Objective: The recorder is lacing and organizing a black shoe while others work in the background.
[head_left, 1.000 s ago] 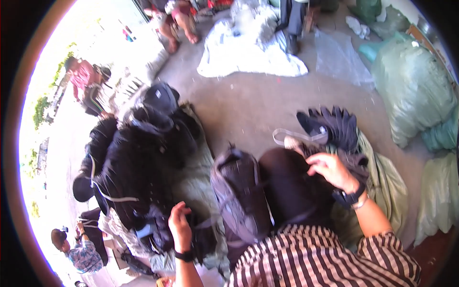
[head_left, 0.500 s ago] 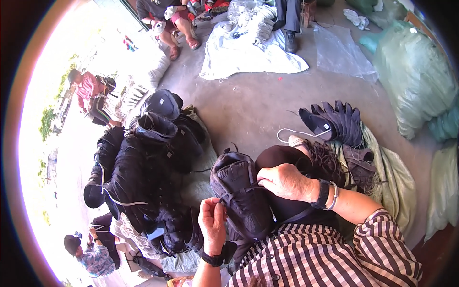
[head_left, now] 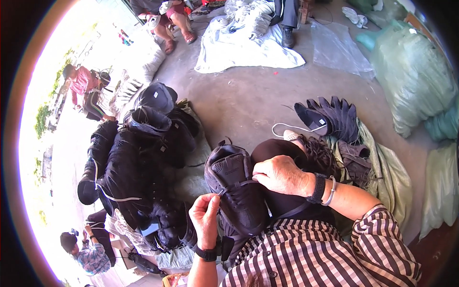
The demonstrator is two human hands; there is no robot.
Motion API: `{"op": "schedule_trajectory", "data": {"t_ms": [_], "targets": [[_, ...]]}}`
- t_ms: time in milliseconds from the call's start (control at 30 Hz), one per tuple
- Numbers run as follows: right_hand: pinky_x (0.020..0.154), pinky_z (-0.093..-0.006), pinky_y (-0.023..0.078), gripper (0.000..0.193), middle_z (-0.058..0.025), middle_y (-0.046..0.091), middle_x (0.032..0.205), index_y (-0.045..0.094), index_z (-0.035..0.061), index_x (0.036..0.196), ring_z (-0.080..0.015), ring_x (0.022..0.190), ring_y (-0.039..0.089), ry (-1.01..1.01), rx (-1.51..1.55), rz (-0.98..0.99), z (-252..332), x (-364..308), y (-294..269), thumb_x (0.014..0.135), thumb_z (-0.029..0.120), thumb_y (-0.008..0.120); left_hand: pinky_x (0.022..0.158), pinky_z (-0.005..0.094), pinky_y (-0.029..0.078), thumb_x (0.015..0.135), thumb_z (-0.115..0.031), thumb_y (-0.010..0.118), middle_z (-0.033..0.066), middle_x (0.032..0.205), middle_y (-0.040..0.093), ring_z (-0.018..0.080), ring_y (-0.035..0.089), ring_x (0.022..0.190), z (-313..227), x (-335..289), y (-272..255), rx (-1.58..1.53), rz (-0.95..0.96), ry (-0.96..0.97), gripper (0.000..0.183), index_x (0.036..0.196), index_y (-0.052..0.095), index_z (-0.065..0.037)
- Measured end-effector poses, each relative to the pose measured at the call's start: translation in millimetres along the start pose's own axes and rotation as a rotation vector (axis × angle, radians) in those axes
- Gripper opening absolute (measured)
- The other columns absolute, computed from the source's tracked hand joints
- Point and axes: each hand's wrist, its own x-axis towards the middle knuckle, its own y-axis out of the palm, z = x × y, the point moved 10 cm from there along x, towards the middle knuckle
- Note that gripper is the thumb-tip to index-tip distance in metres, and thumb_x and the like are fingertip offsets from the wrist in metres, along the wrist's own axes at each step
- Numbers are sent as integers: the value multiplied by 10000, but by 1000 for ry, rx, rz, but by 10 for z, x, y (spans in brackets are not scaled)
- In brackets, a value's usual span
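A dark shoe upper (head_left: pixel 241 203) rests on my lap, its collar pointing away from me and its toe toward me. A dark shoelace (head_left: pixel 239 185) crosses the throat of the upper, below the tongue. At the left edge of the upper, my left hand (head_left: pixel 205 220) pinches one side of this lace between thumb and fingertips. On the right edge, my right hand (head_left: pixel 284 176) is closed in a pinch on the lace's other side; its fingertips partly hide the grip.
A big pile of black shoe uppers (head_left: pixel 136 167) lies to my left. More uppers (head_left: pixel 330 119) stand in a row at the right beside a pale green sack (head_left: pixel 389 162). Large green bags (head_left: pixel 411 71) line the far right. Several people sit farther off, around a white sheet (head_left: pixel 244 52).
My left hand has drawn a little to the left and outward from the upper. The lace lies tighter across the throat. The whole view has shifted slightly.
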Motion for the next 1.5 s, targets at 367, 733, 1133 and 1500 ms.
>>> {"op": "schedule_trajectory", "data": {"t_ms": [367,733,1133,1500], "targets": [[617,-421,500,130,-197,621,724,545,11,800,-366,697,633,-153,-58,233,159,83,180,835,129,588,610,164,351,879,-88,640,-72,750,551,3,437,673,23,125,57,7,39,-18,81,831,616,-28],[656,-397,513,105,-155,601,775,566,38,871,-328,749,627,-219,-143,110,207,109,10,794,89,616,579,371,467,686,-39,686,100,695,519,294,552,643,-796,44,497,892,-10,690,145,708,544,-58],[677,-281,462,58,-10,523,829,578,116,746,-167,828,556,-827,-626,130,774,144,83,703,154,579,845,353,424,698,-189,701,-2,925,528,188,517,977,-849,148,1034,1518,854,932,214,892,624,-141],[764,-437,506,213,-165,654,910,664,38,858,-354,903,624,-234,-225,828,197,332,543,743,177,552,778,366,456,773,-204,638,86,946,551,237,519,998,-641,210,1093,1572,885,823,173,879,635,-68]]}}
